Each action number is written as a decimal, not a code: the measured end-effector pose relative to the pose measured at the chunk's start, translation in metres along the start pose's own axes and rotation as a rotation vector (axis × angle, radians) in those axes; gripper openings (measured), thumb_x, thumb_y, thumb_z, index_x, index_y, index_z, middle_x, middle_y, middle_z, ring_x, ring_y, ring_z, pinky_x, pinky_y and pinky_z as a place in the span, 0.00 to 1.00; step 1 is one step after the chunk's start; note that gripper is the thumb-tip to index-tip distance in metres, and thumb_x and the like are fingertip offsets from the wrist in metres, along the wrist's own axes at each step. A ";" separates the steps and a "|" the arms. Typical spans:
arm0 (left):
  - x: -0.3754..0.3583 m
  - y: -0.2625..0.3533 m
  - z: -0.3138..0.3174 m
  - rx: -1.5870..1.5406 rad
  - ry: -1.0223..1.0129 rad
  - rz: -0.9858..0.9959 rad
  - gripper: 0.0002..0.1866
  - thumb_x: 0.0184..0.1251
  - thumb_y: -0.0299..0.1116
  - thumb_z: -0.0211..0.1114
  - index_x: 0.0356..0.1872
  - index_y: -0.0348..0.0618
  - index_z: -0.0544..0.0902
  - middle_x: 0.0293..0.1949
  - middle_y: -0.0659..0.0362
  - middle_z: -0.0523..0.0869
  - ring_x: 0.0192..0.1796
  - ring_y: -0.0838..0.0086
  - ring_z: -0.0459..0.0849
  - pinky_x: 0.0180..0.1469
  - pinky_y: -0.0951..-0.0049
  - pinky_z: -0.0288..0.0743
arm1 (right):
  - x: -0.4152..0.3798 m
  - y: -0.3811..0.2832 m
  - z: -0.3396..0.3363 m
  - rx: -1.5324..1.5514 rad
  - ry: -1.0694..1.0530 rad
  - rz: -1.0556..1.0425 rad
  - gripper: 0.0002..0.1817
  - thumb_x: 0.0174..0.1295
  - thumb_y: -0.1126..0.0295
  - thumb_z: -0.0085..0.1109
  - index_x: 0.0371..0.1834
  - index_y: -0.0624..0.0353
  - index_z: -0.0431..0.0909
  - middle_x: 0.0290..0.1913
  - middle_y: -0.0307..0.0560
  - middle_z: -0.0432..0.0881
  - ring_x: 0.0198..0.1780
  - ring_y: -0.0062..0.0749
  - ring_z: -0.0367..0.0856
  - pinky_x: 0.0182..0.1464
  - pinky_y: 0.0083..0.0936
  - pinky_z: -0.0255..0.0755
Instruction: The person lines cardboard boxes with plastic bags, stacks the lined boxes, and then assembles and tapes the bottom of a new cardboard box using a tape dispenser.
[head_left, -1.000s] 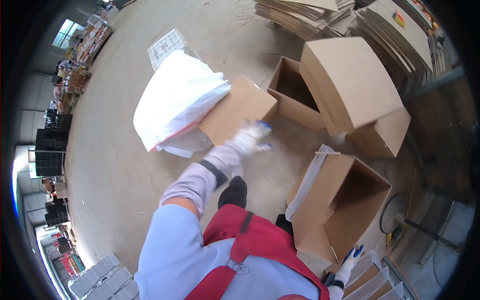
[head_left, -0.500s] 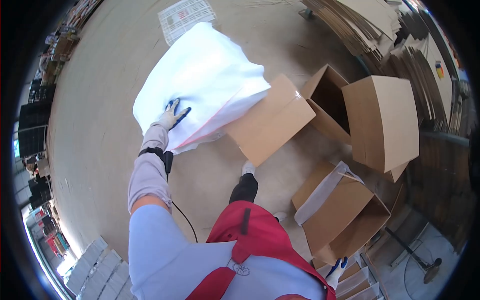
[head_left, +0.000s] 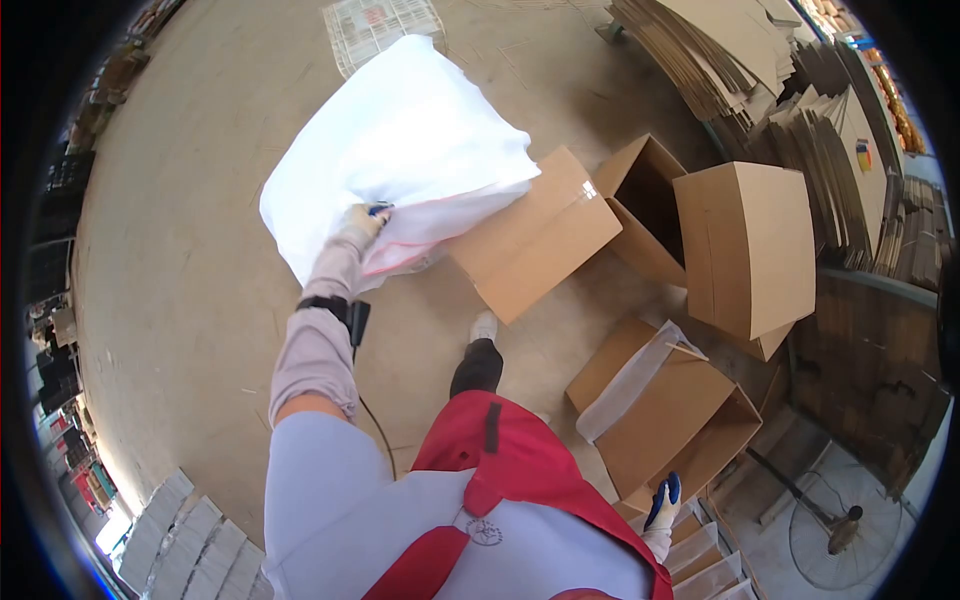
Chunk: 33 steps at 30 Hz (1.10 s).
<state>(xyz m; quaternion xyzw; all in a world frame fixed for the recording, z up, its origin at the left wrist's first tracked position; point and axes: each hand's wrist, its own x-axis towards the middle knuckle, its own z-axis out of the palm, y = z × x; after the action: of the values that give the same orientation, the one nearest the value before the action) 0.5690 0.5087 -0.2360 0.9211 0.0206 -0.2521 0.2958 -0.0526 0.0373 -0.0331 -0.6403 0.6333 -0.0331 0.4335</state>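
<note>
My left hand (head_left: 370,217), in a white glove with blue fingertips, is closed on the white sheet (head_left: 400,130), which bulges over something I cannot see. Below the sheet's front edge runs a red line. A closed cardboard box (head_left: 538,235) touches the sheet's right side. At the lower right, my right hand (head_left: 665,503), in a similar glove, is beside the rim of an open cardboard box (head_left: 650,405) that has a white liner strip over it. Its fingers look extended, with nothing seen between them.
Two more open boxes (head_left: 745,250) stand at the right, below stacks of flat cardboard (head_left: 700,60). A white crate (head_left: 380,28) lies behind the sheet. A fan (head_left: 843,530) is at the lower right, wrapped bundles (head_left: 190,545) at the lower left.
My left hand has gone from spread flat on the white sheet to closed on it, lifting a fold. My right hand has moved up slightly beside the open box.
</note>
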 end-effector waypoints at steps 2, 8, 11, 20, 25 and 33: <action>0.003 0.005 -0.041 -0.369 0.016 -0.108 0.14 0.58 0.38 0.66 0.42 0.41 0.84 0.42 0.54 0.85 0.37 0.70 0.83 0.42 0.76 0.76 | -0.008 -0.015 0.008 0.054 -0.006 0.062 0.23 0.64 0.71 0.51 0.62 0.61 0.66 0.53 0.40 0.74 0.41 0.17 0.71 0.42 0.12 0.66; 0.003 0.001 -0.095 -0.432 0.067 -0.175 0.24 0.57 0.40 0.67 0.51 0.34 0.78 0.43 0.54 0.84 0.41 0.72 0.81 0.47 0.75 0.74 | -0.002 -0.003 0.010 0.112 -0.165 0.124 0.22 0.64 0.71 0.51 0.62 0.62 0.66 0.53 0.42 0.74 0.41 0.18 0.72 0.43 0.13 0.67; -0.019 0.027 -0.090 -0.235 0.072 -0.068 0.24 0.58 0.40 0.66 0.52 0.35 0.77 0.46 0.54 0.83 0.44 0.73 0.80 0.50 0.77 0.72 | 0.002 0.011 0.014 0.105 -0.223 -0.001 0.23 0.65 0.70 0.51 0.62 0.65 0.66 0.58 0.47 0.72 0.55 0.27 0.71 0.57 0.20 0.65; -0.038 0.036 -0.079 -1.256 0.002 0.007 0.23 0.64 0.43 0.58 0.58 0.45 0.74 0.55 0.64 0.77 0.52 0.75 0.74 0.55 0.74 0.65 | -0.001 0.020 0.001 0.081 -0.357 -0.051 0.26 0.65 0.63 0.53 0.64 0.61 0.64 0.62 0.45 0.69 0.61 0.29 0.66 0.61 0.24 0.59; -0.040 0.030 -0.109 -0.774 0.110 -0.267 0.21 0.62 0.43 0.62 0.54 0.47 0.77 0.47 0.62 0.83 0.45 0.71 0.81 0.47 0.61 0.71 | -0.007 0.020 0.004 0.105 -0.352 -0.050 0.26 0.65 0.64 0.52 0.64 0.63 0.63 0.62 0.49 0.68 0.64 0.33 0.64 0.65 0.27 0.56; -0.193 0.253 0.073 -0.577 -0.528 0.341 0.19 0.61 0.43 0.64 0.45 0.37 0.82 0.38 0.60 0.84 0.39 0.80 0.79 0.42 0.76 0.74 | -0.019 -0.034 0.055 0.200 -0.448 -0.168 0.39 0.56 0.76 0.59 0.71 0.58 0.50 0.69 0.49 0.57 0.69 0.38 0.56 0.66 0.32 0.56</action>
<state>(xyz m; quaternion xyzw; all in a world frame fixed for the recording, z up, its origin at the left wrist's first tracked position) 0.4148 0.2812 -0.0598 0.6948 -0.1388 -0.4105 0.5740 0.0030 0.0754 -0.0371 -0.6360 0.4597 0.0112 0.6197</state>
